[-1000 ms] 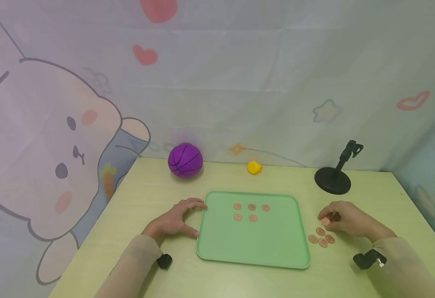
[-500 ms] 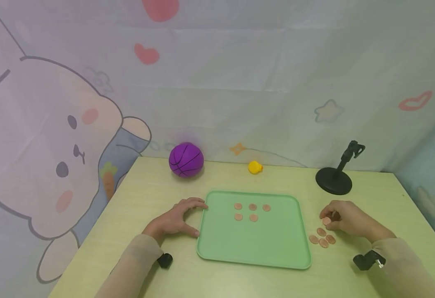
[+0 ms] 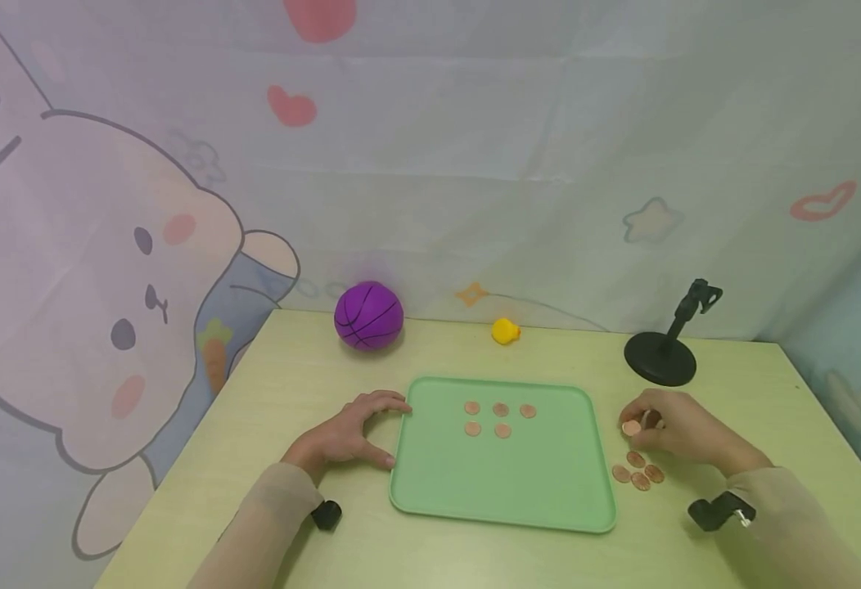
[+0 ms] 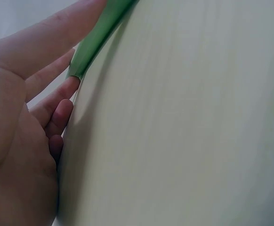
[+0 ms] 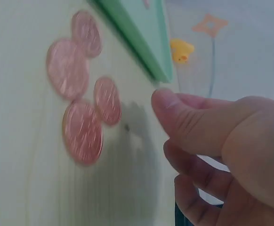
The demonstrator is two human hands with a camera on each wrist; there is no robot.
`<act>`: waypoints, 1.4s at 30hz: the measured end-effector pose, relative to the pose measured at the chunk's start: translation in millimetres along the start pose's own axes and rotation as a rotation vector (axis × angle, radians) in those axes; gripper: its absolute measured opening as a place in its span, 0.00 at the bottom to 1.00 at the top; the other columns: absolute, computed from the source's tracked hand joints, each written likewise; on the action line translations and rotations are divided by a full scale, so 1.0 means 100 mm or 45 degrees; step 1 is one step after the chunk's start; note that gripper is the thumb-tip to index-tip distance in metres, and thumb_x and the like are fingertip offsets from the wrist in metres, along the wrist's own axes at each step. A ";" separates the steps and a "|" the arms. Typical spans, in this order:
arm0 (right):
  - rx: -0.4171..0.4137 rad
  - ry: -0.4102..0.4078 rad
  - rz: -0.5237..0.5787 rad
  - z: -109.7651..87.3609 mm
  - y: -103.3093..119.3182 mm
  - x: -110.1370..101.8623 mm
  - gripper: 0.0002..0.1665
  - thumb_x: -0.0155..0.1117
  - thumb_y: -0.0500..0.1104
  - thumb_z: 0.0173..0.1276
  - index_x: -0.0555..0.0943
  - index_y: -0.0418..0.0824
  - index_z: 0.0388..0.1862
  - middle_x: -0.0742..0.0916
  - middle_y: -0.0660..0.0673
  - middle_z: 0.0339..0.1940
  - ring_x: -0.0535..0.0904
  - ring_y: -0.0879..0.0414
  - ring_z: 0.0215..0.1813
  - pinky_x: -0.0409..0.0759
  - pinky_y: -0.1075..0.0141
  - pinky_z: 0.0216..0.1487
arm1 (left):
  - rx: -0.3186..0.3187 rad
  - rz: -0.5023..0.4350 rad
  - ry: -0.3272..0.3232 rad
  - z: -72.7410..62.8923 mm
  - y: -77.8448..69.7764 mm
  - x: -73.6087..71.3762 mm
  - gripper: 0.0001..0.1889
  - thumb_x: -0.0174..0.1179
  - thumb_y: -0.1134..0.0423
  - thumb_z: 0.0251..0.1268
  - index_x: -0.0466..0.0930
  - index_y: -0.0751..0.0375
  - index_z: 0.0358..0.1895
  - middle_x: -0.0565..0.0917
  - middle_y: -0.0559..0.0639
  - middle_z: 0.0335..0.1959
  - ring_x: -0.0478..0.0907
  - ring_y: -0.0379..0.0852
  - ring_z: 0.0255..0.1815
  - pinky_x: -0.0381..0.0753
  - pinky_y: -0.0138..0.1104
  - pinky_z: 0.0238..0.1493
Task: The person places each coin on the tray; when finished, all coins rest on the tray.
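My right hand (image 3: 677, 421) pinches a copper-coloured coin (image 3: 631, 428) between thumb and fingertips, beside the tray's right edge. In the right wrist view the thumb hides that coin. Just in front of this hand, several more copper coins (image 5: 83, 132) lie in a loose cluster on the table. The light green tray (image 3: 504, 487) holds a back row of three coins (image 3: 500, 410) and a front row of two coins (image 3: 472, 429). At the tray's left rim is my left hand (image 3: 342, 429), thumb and fingers spread, fingertips right against the green edge (image 4: 97, 42).
A purple ball (image 3: 368, 316) with basketball lines sits at the back left of the table (image 3: 313, 360). Behind the tray is a small yellow rubber duck (image 3: 505, 331). A black stand (image 3: 660, 357) with a clip stands at the back right, before a printed cloth backdrop (image 3: 475, 164).
The right hand has lifted slightly and shifted left toward the tray, carrying the pinched coin away from the cluster. My left hand and the coins on the tray stay as they were.
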State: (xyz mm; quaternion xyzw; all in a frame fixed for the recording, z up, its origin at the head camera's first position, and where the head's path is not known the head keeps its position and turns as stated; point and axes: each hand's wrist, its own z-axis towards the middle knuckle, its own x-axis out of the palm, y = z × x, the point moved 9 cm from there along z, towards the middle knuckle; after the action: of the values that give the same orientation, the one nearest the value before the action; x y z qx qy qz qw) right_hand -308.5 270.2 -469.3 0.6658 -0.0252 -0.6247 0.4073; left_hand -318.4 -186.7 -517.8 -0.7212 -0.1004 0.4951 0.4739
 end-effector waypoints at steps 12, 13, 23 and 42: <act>-0.100 -0.018 0.126 0.34 0.34 0.22 0.16 0.79 0.37 0.64 0.87 0.43 0.50 0.86 0.54 0.43 0.81 0.63 0.40 0.83 0.67 0.42 | 0.002 -0.011 0.007 0.00 -0.01 0.00 0.43 0.85 0.53 0.46 0.77 0.46 0.70 0.66 0.50 0.79 0.55 0.58 0.81 0.48 0.63 0.78; -0.103 -0.013 0.127 0.37 0.36 0.25 0.16 0.79 0.37 0.64 0.87 0.44 0.50 0.85 0.54 0.42 0.81 0.63 0.40 0.83 0.67 0.42 | 0.002 -0.007 0.007 0.00 -0.01 0.00 0.43 0.85 0.53 0.47 0.77 0.46 0.70 0.66 0.50 0.79 0.54 0.58 0.81 0.49 0.64 0.78; -0.120 0.035 0.147 0.57 0.54 0.54 0.16 0.79 0.36 0.64 0.87 0.44 0.50 0.85 0.53 0.42 0.80 0.63 0.38 0.82 0.67 0.38 | 0.013 0.010 0.002 0.00 -0.03 0.00 0.42 0.84 0.54 0.48 0.77 0.46 0.70 0.66 0.51 0.79 0.54 0.60 0.80 0.50 0.66 0.77; -0.163 0.097 0.140 0.70 0.74 0.83 0.13 0.80 0.36 0.62 0.88 0.43 0.44 0.87 0.54 0.38 0.80 0.64 0.36 0.82 0.65 0.41 | -0.006 -0.009 0.002 -0.01 -0.04 0.00 0.41 0.85 0.54 0.47 0.78 0.45 0.70 0.67 0.50 0.79 0.55 0.59 0.80 0.49 0.65 0.77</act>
State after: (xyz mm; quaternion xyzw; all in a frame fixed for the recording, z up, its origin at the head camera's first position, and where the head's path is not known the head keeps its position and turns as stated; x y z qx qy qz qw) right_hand -314.7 140.4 -486.8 0.6591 -0.0062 -0.5759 0.4835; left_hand -316.7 -185.4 -514.9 -0.7223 -0.1037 0.4928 0.4740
